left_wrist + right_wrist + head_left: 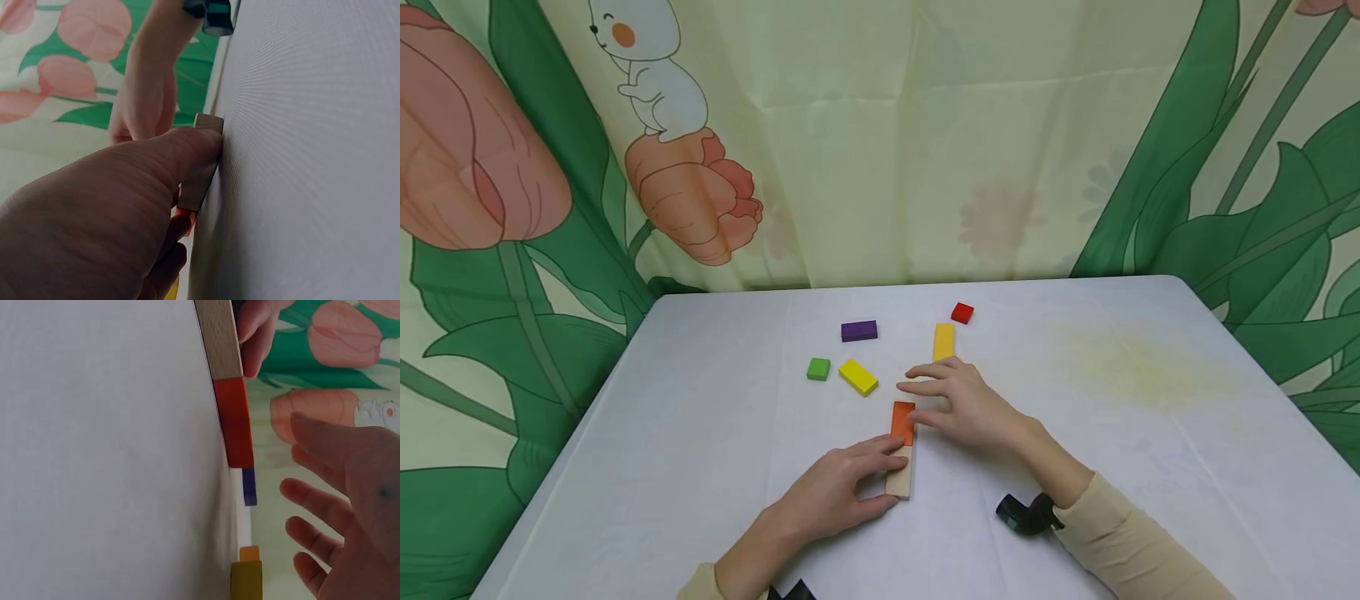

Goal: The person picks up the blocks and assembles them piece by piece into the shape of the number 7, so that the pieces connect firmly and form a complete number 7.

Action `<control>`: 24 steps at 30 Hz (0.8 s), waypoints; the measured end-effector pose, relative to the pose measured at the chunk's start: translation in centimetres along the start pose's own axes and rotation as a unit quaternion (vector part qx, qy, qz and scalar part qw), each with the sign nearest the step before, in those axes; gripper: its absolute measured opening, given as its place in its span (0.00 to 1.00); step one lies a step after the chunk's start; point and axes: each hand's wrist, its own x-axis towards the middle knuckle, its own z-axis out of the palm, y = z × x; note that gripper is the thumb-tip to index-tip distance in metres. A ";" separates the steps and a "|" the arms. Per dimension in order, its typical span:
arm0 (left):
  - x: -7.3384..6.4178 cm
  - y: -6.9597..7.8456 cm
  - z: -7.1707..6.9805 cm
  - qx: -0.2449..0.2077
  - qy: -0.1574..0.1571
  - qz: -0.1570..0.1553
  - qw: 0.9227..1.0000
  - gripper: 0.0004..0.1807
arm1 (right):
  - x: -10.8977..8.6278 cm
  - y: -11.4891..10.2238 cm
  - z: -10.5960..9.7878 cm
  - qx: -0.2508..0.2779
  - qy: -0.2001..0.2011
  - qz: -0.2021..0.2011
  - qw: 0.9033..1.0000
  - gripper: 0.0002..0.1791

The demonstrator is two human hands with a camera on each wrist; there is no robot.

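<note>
A plain wooden block (898, 482) and an orange block (902, 421) lie end to end in a line on the table. My left hand (842, 487) holds the wooden block, thumb at its near end and fingers along its left side and top, reaching the seam with the orange block. In the left wrist view the thumb (197, 147) presses against the wooden block (209, 122). My right hand (962, 404) is beside and over the orange block's right side, fingers spread and holding nothing. From the right wrist, a gap shows between those fingers and the orange block (234, 422).
Beyond the right hand lies a yellow-orange block (943, 340), partly behind its fingers, with a small red block (962, 313) farther back. To the left are a yellow block (858, 377), a green block (818, 369) and a purple block (859, 331). A patterned curtain (865, 183) hangs behind the table.
</note>
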 end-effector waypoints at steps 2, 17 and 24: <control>0.0 0.0 0.0 0.000 0.000 0.000 1.000 0.24 | -0.1 0.3 -0.4 0.002 0.004 0.003 1.000 0.25; 0.0 0.3 -0.1 0.004 -0.015 -0.023 1.000 0.24 | -1.7 3.2 -2.9 -0.002 0.030 0.078 0.996 0.26; 0.0 0.3 -0.1 0.003 -0.021 -0.024 0.999 0.25 | -2.4 4.1 -3.4 -0.005 0.019 0.098 0.995 0.28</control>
